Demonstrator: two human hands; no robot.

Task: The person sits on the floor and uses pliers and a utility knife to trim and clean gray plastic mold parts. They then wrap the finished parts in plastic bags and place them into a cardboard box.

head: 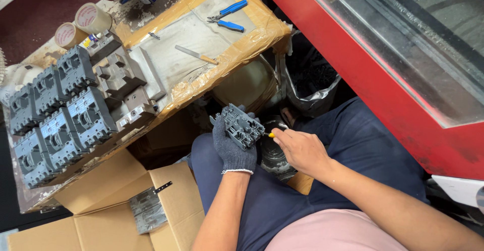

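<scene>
My left hand (230,147), in a dark knitted glove, holds a grey plastic breaker housing (242,126) above my lap. My bare right hand (301,150) is just right of it and grips a small tool with a yellow handle (271,135), its tip against the housing's right side. Most of the tool is hidden inside my fist. Both hands are over my knees in dark blue trousers.
A taped cardboard work surface (252,34) carries blue-handled pliers (228,16), a small file (196,55), and several grey breaker units (60,110). Tape rolls (80,24) stand at the far left. Cardboard boxes (126,200) with a metal plate lie below. A red cabinet (383,69) bounds the right.
</scene>
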